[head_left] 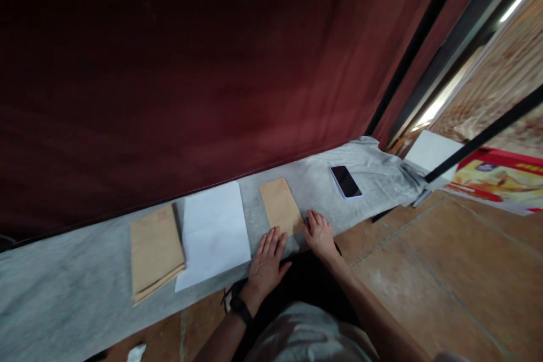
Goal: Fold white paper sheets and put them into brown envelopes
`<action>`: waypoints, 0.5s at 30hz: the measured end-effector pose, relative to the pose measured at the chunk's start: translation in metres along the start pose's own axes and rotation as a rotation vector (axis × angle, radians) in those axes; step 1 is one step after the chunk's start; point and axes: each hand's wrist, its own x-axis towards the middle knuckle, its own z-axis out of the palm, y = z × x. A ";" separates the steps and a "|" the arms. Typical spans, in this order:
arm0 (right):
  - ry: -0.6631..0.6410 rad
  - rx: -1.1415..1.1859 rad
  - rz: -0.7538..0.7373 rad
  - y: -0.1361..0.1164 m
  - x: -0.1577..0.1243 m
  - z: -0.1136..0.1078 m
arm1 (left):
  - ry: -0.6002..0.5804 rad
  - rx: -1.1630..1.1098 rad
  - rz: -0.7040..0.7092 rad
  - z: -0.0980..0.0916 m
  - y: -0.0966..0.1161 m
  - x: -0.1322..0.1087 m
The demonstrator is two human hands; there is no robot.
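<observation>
A small brown envelope (pixel 280 203) lies on the grey cloth-covered ledge (pixel 63 283). My left hand (pixel 267 263) lies flat with fingers stretched out, its fingertips at the envelope's near left corner. My right hand (pixel 319 233) rests open by the envelope's near right corner, fingertips touching its edge. Neither hand holds anything. A black watch (pixel 240 306) sits on my left wrist.
A white sheet of paper (pixel 214 232) lies left of the envelope, and a stack of brown envelopes (pixel 155 249) left of that. A phone (pixel 345 181) lies face up farther right. A dark red curtain (pixel 190 68) hangs behind. Tiled floor (pixel 445 271) spreads to the right.
</observation>
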 end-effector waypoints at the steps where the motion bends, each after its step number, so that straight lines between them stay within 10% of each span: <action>1: -0.021 -0.007 0.030 -0.007 0.002 0.000 | 0.000 -0.004 0.000 0.000 0.000 0.000; 15: -0.105 0.869 0.323 -0.022 0.020 0.011 | 0.027 -0.078 -0.005 0.003 -0.001 -0.001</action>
